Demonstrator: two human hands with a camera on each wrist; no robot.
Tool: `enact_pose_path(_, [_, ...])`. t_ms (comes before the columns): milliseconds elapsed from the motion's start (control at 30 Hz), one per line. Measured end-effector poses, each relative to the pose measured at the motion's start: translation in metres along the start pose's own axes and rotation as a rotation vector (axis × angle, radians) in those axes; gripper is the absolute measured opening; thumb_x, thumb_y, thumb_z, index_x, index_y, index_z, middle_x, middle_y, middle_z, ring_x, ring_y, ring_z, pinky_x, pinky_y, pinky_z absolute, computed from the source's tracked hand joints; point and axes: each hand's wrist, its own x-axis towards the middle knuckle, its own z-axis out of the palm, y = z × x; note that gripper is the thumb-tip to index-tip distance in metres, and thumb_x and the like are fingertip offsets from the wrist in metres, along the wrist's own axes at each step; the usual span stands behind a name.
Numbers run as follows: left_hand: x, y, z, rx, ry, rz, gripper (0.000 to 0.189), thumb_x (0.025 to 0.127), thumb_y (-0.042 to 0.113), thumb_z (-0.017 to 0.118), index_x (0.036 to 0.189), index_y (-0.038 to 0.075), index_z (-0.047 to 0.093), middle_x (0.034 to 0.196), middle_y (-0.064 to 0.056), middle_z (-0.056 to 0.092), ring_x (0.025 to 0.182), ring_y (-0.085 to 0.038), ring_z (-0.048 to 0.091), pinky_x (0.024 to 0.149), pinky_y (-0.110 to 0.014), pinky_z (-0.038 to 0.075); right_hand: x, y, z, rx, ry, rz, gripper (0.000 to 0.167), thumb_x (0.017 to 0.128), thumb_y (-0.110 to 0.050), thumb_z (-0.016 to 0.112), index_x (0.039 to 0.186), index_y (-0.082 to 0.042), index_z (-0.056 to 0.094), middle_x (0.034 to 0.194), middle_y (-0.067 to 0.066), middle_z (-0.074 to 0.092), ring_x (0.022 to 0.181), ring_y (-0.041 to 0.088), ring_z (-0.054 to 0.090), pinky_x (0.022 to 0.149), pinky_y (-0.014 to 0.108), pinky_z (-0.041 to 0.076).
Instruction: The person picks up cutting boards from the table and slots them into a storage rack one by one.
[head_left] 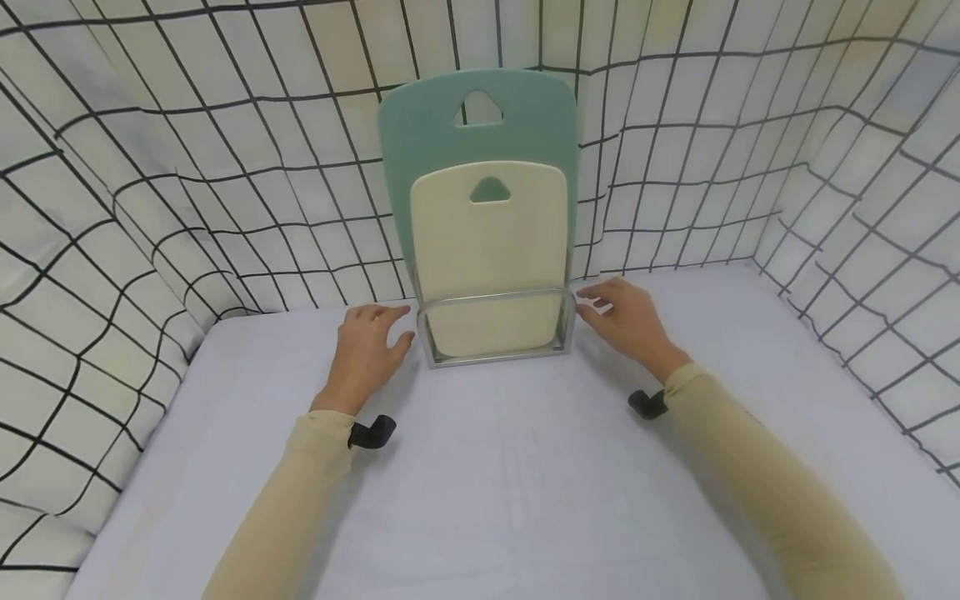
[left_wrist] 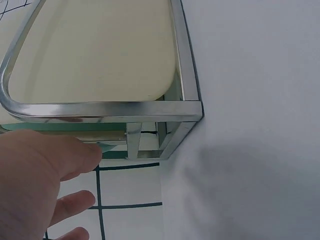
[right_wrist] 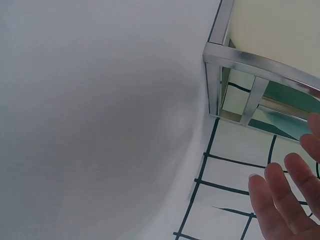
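Observation:
A silver metal rack [head_left: 498,359] stands on the white table and holds two cutting boards upright. The smaller cream cutting board [head_left: 487,242] is in front of the larger green cutting board [head_left: 408,125], each with a cut-out handle hole near its top. Beside the rack's left side is my left hand [head_left: 363,354], its thumb and fingers spread apart and the fingertips close to the frame. On the opposite side my right hand [head_left: 626,321] has its fingertips near the frame's edge, fingers loosely extended. Neither hand grips anything. The right wrist view shows separated fingers [right_wrist: 285,200] below the frame.
White cloth with a black grid [head_left: 300,200] hangs behind the rack and along both sides. A white covering [head_left: 510,483] spreads over the table in front of the rack. Black wrist mounts [head_left: 372,432] stick out at both sleeve cuffs.

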Motion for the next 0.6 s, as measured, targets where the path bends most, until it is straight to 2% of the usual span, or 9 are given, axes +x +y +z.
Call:
enact_pose_path(300, [-0.009,-0.007,0.0,0.067,-0.014,0.032,0.039,0.097,0.019,0.069,0.133,0.005,0.068,0.128,-0.024,0.069,0.133,-0.048,0.049,0.105,-0.065,0.043,-0.002,0.004,-0.001,-0.02,-0.038,0.022,0.03,0.1,-0.023,0.067,0.125,-0.006,0.072,0.123,0.019,0.069,0.11,0.035,0.07,0.09,0.049,0.062])
enact_pose_path(600, [-0.017,-0.019,-0.001,0.104,-0.043,0.031,0.049,0.098,0.02,0.068,0.144,0.007,0.057,0.132,-0.025,0.065,0.137,-0.049,0.045,0.11,-0.066,0.039,-0.004,0.007,-0.004,-0.083,-0.076,-0.005,0.033,0.099,-0.025,0.068,0.127,-0.007,0.071,0.124,0.018,0.068,0.114,0.037,0.067,0.092,0.05,0.061])
